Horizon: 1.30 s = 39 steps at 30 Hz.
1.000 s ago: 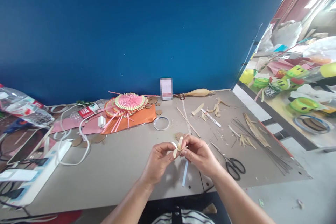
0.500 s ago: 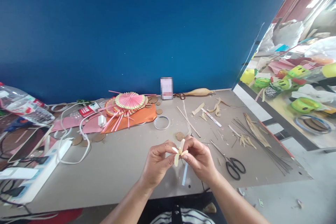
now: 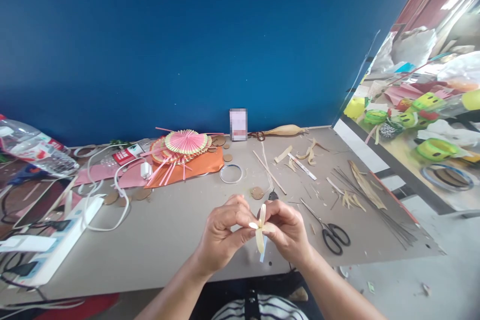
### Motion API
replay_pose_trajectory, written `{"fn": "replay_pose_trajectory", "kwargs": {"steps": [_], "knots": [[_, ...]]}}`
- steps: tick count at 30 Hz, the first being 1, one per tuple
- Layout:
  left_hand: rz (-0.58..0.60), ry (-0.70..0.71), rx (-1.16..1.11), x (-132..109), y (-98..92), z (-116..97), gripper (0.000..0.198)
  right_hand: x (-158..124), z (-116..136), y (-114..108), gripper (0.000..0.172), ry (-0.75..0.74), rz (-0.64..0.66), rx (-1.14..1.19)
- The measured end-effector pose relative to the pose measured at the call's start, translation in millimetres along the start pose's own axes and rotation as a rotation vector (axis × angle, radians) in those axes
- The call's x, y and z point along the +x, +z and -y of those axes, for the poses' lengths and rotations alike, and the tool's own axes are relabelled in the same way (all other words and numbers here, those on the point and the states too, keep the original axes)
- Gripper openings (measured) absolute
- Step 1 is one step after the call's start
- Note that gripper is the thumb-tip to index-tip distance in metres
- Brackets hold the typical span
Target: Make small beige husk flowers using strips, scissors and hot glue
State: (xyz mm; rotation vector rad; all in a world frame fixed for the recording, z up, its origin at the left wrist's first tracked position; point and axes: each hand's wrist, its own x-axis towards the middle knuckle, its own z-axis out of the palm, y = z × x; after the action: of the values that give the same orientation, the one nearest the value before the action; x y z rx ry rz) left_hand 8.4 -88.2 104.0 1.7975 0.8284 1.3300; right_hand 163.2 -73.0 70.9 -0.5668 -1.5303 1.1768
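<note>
A small cream flower of dried husk-like petals is held up above the table's front part. My left hand pinches a petal at the flower's left side, thumb against finger. My right hand is closed on the flower's right side, thumb over a petal. The flower's underside and any stem are hidden by the petals and fingers. Below it, a pale blue strip shows between the hands. Black-handled scissors lie to the right of my right hand.
Husk pieces, thin wires, a white marker-like stick and a silver ring lie on the table. Pink paper fans rest on orange sheet. At left are a power strip, white cables and a plastic bottle.
The flower has shifted slightly right and down and turned more face-on. My left fingers have moved toward its left petal, and my right hand has tilted a little. Both hands stay closed.
</note>
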Motion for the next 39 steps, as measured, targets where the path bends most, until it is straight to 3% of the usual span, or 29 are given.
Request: {"fn": "replay_pose_trajectory", "kwargs": {"steps": [15, 18, 22, 25, 35, 39], "knots": [[0.149, 0.09, 0.127, 5.8, -9.3, -13.9, 0.015, 1.6, 20.4, -6.0, 0.012, 0.074, 0.115, 0.053], [0.088, -0.042, -0.044, 3.4, -4.5, -2.9, 0.01, 2.9, 18.9, -4.0, 0.014, 0.15, 0.098, 0.105], [-0.086, -0.342, -0.462, -3.7, 8.2, 16.1, 0.009, 5.9, 14.3, 0.8, 0.013, 0.242, -0.017, 0.101], [-0.126, -0.445, -0.631, -6.1, 15.9, 20.9, 0.012, 7.8, 13.0, 3.7, 0.015, 0.266, -0.058, 0.11], [-0.193, -0.502, -0.644, -1.7, 20.6, 18.4, 0.016, 11.3, 15.2, 8.2, 0.022, 0.307, -0.14, 0.099], [-0.281, -0.55, -0.576, -2.8, 16.7, 26.9, 0.015, 18.6, 6.9, -7.4, 0.022, 0.35, -0.138, 0.045]]}}
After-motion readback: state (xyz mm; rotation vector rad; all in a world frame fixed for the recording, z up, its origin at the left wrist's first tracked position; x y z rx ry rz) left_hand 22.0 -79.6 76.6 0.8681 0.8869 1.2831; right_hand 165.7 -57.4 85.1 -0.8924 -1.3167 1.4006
